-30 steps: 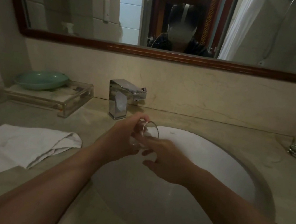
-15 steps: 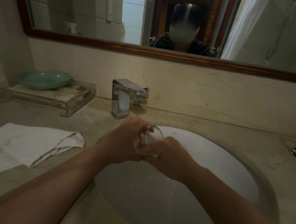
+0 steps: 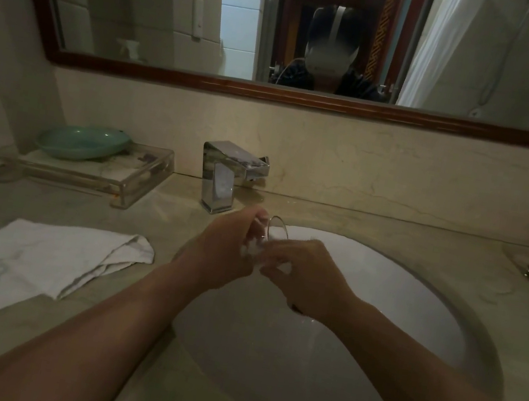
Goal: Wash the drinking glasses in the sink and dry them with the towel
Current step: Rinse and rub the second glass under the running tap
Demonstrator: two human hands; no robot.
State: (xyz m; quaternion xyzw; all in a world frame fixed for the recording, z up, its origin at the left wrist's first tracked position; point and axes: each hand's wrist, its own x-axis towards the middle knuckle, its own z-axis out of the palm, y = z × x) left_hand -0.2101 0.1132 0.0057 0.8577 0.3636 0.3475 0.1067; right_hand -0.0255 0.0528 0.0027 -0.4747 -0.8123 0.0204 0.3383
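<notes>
Head view: a clear drinking glass (image 3: pixel 274 235) is held tilted above the white round sink (image 3: pixel 408 292), left hand (image 3: pixel 225 254) curled round its base and right hand (image 3: pixel 308 278) pinching its side, likely so drips fall in, the crumpled white towel (image 3: pixel 35 262) waiting at nine o'clock.

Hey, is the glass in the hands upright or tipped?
Tipped. The glass lies nearly sideways above the sink, open rim facing away, gripped by the left hand and right hand.
</notes>
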